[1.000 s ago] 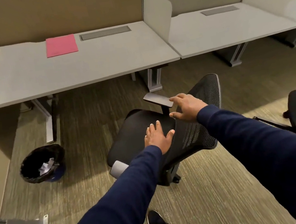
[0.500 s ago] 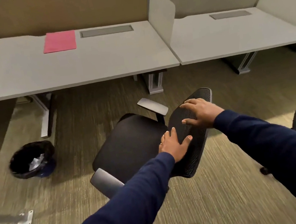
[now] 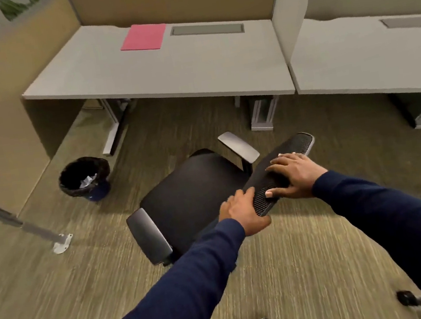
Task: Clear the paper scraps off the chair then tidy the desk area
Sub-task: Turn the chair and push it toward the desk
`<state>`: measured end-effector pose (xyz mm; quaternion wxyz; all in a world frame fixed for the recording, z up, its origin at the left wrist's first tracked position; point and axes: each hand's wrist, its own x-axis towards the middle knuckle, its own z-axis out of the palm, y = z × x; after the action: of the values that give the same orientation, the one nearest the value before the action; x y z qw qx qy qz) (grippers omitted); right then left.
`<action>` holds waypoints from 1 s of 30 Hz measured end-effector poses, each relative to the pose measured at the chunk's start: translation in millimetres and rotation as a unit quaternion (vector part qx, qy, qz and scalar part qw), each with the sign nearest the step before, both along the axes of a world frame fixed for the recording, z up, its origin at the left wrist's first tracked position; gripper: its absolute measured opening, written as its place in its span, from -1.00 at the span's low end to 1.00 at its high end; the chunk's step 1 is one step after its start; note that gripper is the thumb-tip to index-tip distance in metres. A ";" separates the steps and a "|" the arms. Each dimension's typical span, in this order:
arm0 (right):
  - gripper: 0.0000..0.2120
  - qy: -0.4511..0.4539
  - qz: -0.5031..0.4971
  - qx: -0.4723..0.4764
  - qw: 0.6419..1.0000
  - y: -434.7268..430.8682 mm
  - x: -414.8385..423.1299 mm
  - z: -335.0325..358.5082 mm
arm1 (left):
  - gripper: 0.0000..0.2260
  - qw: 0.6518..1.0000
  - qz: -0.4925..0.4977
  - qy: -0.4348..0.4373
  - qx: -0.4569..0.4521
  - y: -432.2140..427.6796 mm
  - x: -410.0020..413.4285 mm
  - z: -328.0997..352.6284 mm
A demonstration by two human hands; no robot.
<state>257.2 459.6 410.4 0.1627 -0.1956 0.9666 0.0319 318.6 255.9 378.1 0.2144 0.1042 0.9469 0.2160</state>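
A black office chair (image 3: 189, 189) with grey armrests stands on the carpet in front of the grey desk (image 3: 163, 73). Its seat is bare, with no scraps on it. My left hand (image 3: 242, 212) grips the near end of the mesh backrest's top edge. My right hand (image 3: 293, 174) lies over the backrest a little farther along, thumb hooked under its edge. A pink paper sheet (image 3: 143, 37) lies flat at the back of the desk. White crumpled paper (image 3: 87, 181) sits in the black-lined waste bin (image 3: 85, 178) on the floor, left of the chair.
A divider panel (image 3: 288, 13) separates this desk from a second desk (image 3: 369, 61) on the right. Tan cubicle walls enclose the left side and back. A grey metal bar with a floor bracket (image 3: 62, 243) crosses the lower left. Desk legs (image 3: 114, 130) stand under the desk.
The chair has turned, its seat now faces the desk and the bin. Both hands stayed on the backrest, and my view swung to the left.
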 end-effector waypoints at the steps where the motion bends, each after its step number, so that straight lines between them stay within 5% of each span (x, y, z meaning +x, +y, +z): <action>1: 0.04 0.001 0.017 0.000 1.000 2.5 -0.6 -5.1 | -0.23 1.000 -0.003 0.004 0.001 -1.3 -0.3 1.7; 5: 0.04 0.005 0.066 -0.020 0.998 2.7 -7.8 -14.4 | -0.35 1.000 -0.010 0.024 0.001 -10.7 -4.0 7.3; 14: 0.03 0.027 0.111 -0.020 0.993 -39.5 -18.8 -24.5 | -0.26 0.998 -0.059 0.033 -0.015 -64.4 -20.4 6.1; 30: 0.04 0.081 0.037 -0.040 0.995 -160.9 -66.4 -37.3 | -0.38 0.988 -0.094 0.085 -0.090 -188.8 -97.8 4.2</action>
<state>190.8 298.7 373.2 0.0752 -0.2347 0.9690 0.0153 220.8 67.2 382.2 0.1604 0.1907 0.9633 0.0995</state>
